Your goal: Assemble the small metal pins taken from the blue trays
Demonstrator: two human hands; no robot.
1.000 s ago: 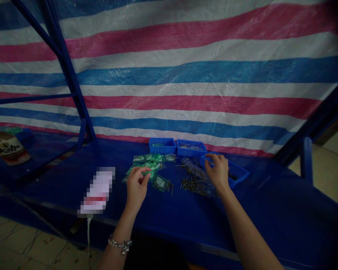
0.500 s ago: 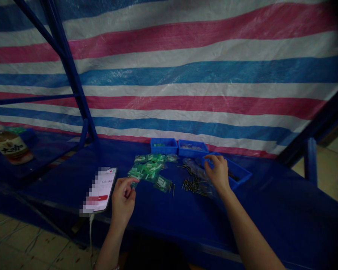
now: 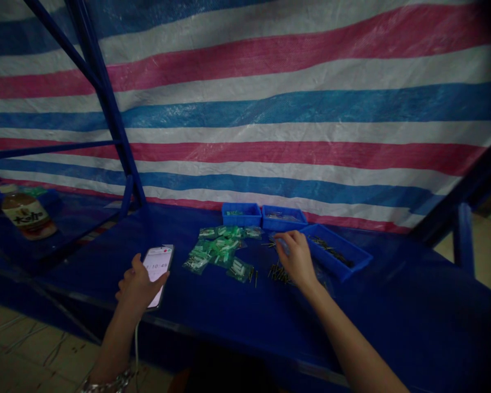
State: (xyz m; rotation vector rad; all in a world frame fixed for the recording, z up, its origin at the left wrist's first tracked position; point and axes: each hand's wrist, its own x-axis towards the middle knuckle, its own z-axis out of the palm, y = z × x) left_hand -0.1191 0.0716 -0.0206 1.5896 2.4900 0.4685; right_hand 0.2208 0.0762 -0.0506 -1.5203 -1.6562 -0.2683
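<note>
My left hand [image 3: 137, 286] lies over the lower left of a lit phone [image 3: 162, 267], thumb across its right side and fingers round the left edge. My right hand [image 3: 297, 259] is curled above a heap of thin screws [image 3: 277, 273], with bluish clear plastic, apparently a small bag [image 3: 285, 247], between thumb and fingers. What its fingertips touch is partly hidden. Green-tinted packets [image 3: 221, 248] with small white parts are piled between my hands. Two loose screws [image 3: 253, 277] lie by the nearest packet.
Behind the packets stand two small blue bins [image 3: 241, 221] [image 3: 284, 225]. A larger blue bin [image 3: 339, 267] with screws is right of my right hand. A cable [image 3: 136, 349] hangs from the phone. A bottle [image 3: 28, 215] and blue frame posts [image 3: 118, 125] stand left; a striped sheet [image 3: 270, 131] hangs behind.
My left hand has moved left from beside the packets onto the phone. My right hand has shifted left, away from the larger bin. The view has turned slightly left.
</note>
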